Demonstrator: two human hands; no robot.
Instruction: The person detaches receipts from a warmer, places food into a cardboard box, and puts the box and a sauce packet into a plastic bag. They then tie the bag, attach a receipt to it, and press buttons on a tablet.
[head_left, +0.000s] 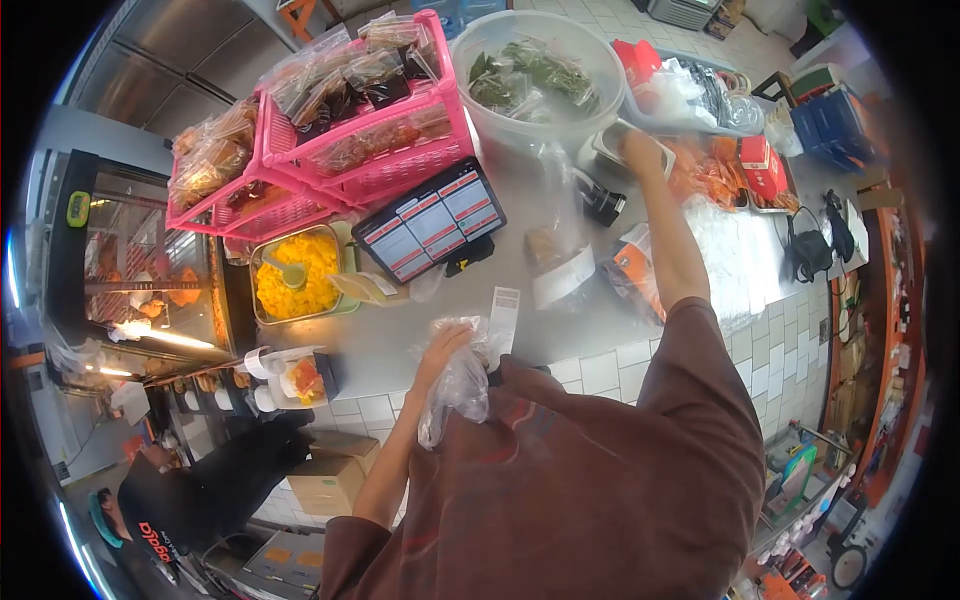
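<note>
At the counter's front edge, my left hand [445, 347] is closed on a clear plastic bag [455, 395], which hangs down against the brown shirt. What lies inside the bag is hard to make out. A printed paper slip [504, 318] lies just right of that hand. My right arm is stretched far across the counter, and my right hand [642, 153] is at a pale container [605, 150]. Its fingers are mostly hidden there. Near this hand stand a black device [603, 203] and a big clear tub [535, 115] with bagged green leaves [540, 75].
A tablet [430, 222] stands mid-counter, behind it pink baskets [370, 160] of packed food. A tray of yellow food [298, 275] sits at left beside a lit glass cabinet [150, 270]. Clear bags [725, 260] lie right. A person in black [215, 480] is at lower left.
</note>
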